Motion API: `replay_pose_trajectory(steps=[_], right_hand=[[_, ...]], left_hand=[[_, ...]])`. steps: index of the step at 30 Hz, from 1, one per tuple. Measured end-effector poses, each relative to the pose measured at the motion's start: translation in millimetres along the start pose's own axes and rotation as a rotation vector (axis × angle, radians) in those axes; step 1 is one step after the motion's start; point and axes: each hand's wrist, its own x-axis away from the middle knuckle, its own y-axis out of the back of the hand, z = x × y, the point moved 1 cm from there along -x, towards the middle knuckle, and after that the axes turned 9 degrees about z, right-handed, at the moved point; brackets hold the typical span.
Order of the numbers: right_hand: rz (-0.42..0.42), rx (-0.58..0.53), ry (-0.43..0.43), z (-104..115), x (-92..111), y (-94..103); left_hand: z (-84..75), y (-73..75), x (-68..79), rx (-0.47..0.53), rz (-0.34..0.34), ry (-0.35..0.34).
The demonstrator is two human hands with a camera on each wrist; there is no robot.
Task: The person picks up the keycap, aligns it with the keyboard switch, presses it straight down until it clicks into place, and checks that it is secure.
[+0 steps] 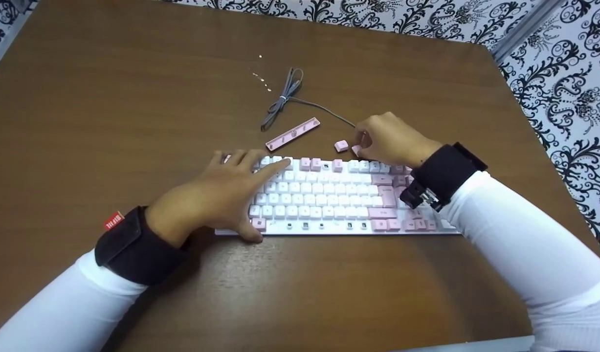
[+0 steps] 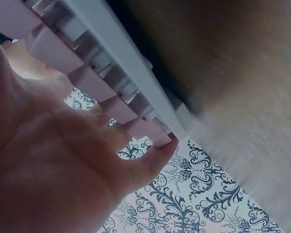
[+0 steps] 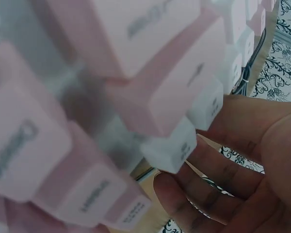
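Note:
A white and pink mechanical keyboard (image 1: 324,227) lies on the table, with bare switches showing in its bottom row and one in its top row. Over its left end my left hand (image 1: 207,200) holds it, thumb at the front edge and fingers spread across to the back. The left wrist view has that palm (image 2: 53,160) close against a row of pink keys. Behind the keyboard's back edge, my right hand (image 1: 392,139) pinches a pink keycap (image 1: 356,150) between bent fingers. Keys hide those fingertips in the right wrist view. Another pink keycap (image 1: 341,146) lies just left of it.
A long pink spacebar (image 1: 293,134) lies upside down behind the keyboard. Farther back sits a tied grey cable (image 1: 283,100), its loose run leading toward the right hand. Several tiny pale bits (image 1: 261,79) lie near the cable. Patterned black-and-white covering (image 1: 573,107) borders the brown table (image 1: 133,98).

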Motion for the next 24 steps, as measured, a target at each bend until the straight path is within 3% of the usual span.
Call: replay_pose_trajectory(steps=[15,24], right_hand=[[-0.030,-0.003,0.061,2.0,-5.0,-6.8],[-0.091,-0.027,0.068,0.5,0.5,-10.2]], left_hand=[[0.8,-2.2,0.4,-0.007,-0.019,-0.011],[0.4,0.4,-0.7,-0.010,-0.001,-0.002]])
